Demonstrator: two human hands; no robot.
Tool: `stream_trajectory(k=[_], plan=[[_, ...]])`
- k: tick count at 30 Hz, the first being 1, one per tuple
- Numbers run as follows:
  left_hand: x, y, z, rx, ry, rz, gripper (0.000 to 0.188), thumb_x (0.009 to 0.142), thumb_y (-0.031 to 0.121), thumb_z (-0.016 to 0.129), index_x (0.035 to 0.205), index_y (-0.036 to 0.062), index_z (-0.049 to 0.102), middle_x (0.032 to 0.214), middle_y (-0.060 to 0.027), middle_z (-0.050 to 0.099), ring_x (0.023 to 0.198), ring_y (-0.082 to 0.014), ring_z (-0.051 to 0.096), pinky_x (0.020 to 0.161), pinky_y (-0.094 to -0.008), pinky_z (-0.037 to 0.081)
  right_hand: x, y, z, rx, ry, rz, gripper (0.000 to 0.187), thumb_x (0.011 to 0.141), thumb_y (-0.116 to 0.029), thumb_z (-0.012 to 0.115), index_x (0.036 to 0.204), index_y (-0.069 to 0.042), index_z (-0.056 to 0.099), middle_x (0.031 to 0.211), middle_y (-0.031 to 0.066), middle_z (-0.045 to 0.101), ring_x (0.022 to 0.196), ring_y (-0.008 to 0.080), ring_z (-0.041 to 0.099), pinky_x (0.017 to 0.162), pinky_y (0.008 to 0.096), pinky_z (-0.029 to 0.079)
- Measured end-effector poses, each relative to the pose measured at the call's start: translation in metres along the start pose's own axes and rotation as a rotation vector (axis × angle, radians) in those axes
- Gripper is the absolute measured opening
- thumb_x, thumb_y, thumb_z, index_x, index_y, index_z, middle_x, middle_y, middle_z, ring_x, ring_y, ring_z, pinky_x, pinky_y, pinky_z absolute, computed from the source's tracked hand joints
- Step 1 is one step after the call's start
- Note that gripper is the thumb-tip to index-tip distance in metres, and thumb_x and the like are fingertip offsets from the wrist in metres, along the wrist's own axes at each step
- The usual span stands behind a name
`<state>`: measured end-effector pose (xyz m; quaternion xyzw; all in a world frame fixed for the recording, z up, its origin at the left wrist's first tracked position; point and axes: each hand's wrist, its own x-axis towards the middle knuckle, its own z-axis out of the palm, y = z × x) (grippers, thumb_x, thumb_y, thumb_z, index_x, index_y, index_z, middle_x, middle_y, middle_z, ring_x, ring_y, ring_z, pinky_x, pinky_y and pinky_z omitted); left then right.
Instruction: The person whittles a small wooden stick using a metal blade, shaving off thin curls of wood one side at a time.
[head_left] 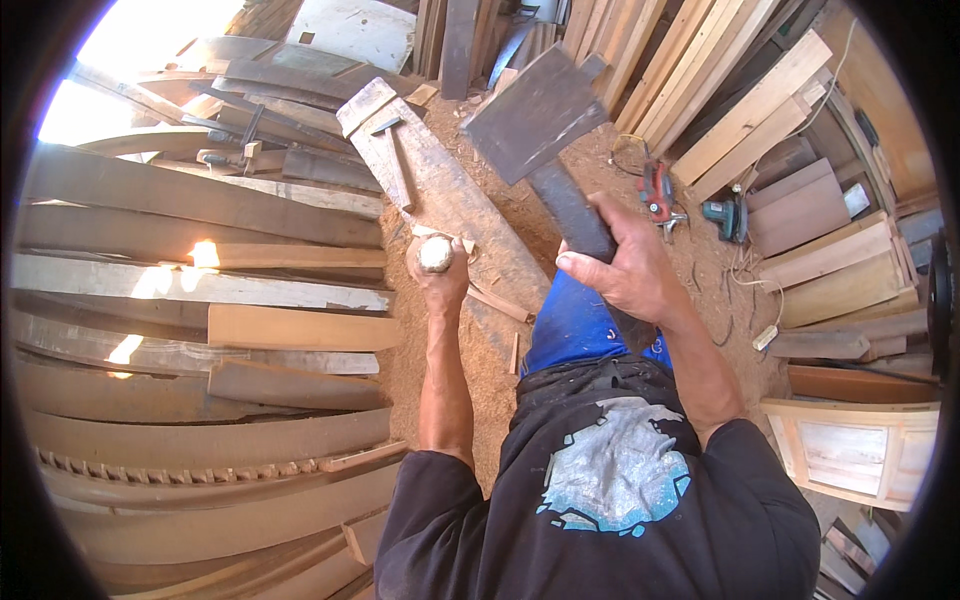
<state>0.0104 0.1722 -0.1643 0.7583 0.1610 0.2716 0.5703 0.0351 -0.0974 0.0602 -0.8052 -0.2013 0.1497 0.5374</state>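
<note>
My right hand (632,262) is wrapped round the dark handle of a wooden mallet (535,112). The mallet's large, blocky head is raised above the far end of a worn plank (505,262). Closed in a fist over the plank's left edge, my left hand (440,285) grips an upright tool handle (436,254). Only its round, pale, battered end shows; whatever lies below it is hidden by the hand. Beyond that fist, a small hammer (396,165) with a wooden shaft rests on the plank. Thin wood offcuts (500,303) lie beside my left hand.
Long boards (200,370) are stacked along the left. Sawdust (420,400) covers the floor. At the right are a red power tool (657,195), a teal power tool (727,214) with cords, and leaning planks (760,110). A framed wooden panel (850,452) stands near right.
</note>
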Motion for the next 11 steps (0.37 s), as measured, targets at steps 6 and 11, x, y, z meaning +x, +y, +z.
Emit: stream_trajectory(k=[6,11], plan=[[-0.012,0.004,0.008,0.147,-0.022,0.242,0.01,0.083,0.002,0.065,0.088,0.0025,0.056,0.079,-0.0043,0.058,0.07,-0.0114,0.056,0.063,-0.0273,0.048,-0.01,-0.015,0.001,0.212,0.177,-0.194,0.035,0.08,-0.019,0.072,0.105,-0.002,0.055,0.087,0.0067,0.062,0.079,0.0119,0.058,0.073,0.0285,0.047],[-0.008,-0.029,-0.002,0.055,0.018,0.174,0.012,0.085,0.004,0.065,0.094,0.0021,0.057,0.08,-0.004,0.06,0.073,-0.0094,0.057,0.065,-0.0257,0.047,-0.003,-0.018,0.001,0.119,0.139,-0.334,0.029,0.084,-0.014,0.068,0.106,-0.003,0.052,0.087,0.0046,0.064,0.078,0.0109,0.061,0.072,0.0268,0.049]])
